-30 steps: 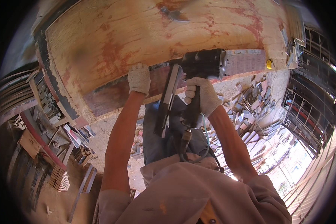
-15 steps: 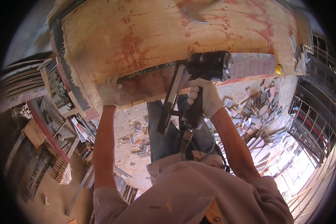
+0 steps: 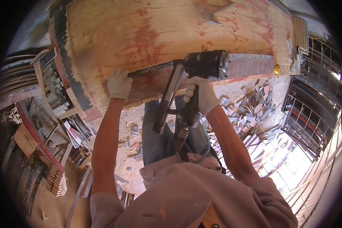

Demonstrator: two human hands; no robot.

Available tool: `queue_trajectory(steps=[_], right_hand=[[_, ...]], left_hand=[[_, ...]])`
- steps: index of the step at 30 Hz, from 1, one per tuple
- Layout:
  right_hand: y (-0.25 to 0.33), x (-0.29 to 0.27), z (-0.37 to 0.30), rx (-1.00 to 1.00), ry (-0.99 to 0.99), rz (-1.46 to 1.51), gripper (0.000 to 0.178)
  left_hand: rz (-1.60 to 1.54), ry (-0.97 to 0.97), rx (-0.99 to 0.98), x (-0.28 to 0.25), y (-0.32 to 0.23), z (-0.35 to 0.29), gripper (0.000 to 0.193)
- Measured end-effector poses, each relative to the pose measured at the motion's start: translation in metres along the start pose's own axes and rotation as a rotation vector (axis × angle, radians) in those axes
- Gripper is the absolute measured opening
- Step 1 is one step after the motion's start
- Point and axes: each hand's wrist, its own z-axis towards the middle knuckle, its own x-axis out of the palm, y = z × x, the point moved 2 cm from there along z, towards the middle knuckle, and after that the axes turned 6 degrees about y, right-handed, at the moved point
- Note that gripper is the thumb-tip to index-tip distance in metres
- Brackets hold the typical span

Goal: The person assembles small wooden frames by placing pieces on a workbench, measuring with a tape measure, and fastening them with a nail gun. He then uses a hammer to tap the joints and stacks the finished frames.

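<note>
My right hand (image 3: 203, 95), in a whitish work glove, is wrapped round the handle of a black nail gun (image 3: 205, 64). Its slanting magazine (image 3: 169, 98) reaches down toward me, and a hose fitting (image 3: 183, 133) joins the handle's lower end. The gun's head lies over a long reddish-brown wooden strip (image 3: 250, 67) along the near edge of the plywood-topped table (image 3: 171, 34). My gloved left hand (image 3: 119, 84) grips the strip near its left end, fingers curled and thumb toward the strip. The gun's nose tip cannot be made out.
A yellow tape measure (image 3: 276, 69) lies at the table's right end. Wood offcuts (image 3: 254, 106) are heaped on the floor beyond my right arm. Stacked wooden pieces (image 3: 55, 89) fill a rack at the left. A metal frame (image 3: 306, 114) stands at the far right.
My left hand has shifted right and slightly away from me, its fingers more curled. The nail gun, still in my right hand, appears a little farther left as the view shifts.
</note>
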Motion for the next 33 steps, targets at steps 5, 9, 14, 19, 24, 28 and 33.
queue_trajectory(steps=[5, 9, 14, 19, 24, 28, 33], right_hand=[[-0.022, 0.017, -0.006, 0.010, 0.052, 0.043, 0.014], [-0.050, 0.040, 0.009, 0.068, 0.047, 0.009, 0.015], [-0.061, 0.051, 0.008, 0.005, -0.019, -0.045, 0.010], [-0.070, 0.058, 0.000, 0.052, 0.092, 0.035, 0.007], [-0.087, 0.083, 0.009, 0.064, 0.068, -0.048, 0.003], [-0.088, 0.080, 0.021, 0.067, 0.093, -0.073, 0.005], [-0.087, 0.073, 0.018, 0.097, 0.152, -0.045, 0.006]], left_hand=[[-0.031, 0.024, -0.018, -0.004, 0.000, 0.003, 0.036], [-0.060, 0.022, -0.012, -0.003, 0.003, 0.002, 0.037], [-0.090, -0.017, -0.008, -0.004, 0.008, 0.001, 0.036], [-0.215, -0.134, 0.057, -0.001, 0.033, -0.019, 0.036], [-0.238, -0.150, 0.061, -0.003, 0.046, -0.024, 0.033], [-0.206, -0.139, 0.035, 0.005, 0.060, -0.026, 0.034], [-0.184, -0.225, -0.198, -0.009, 0.064, -0.057, 0.042]])
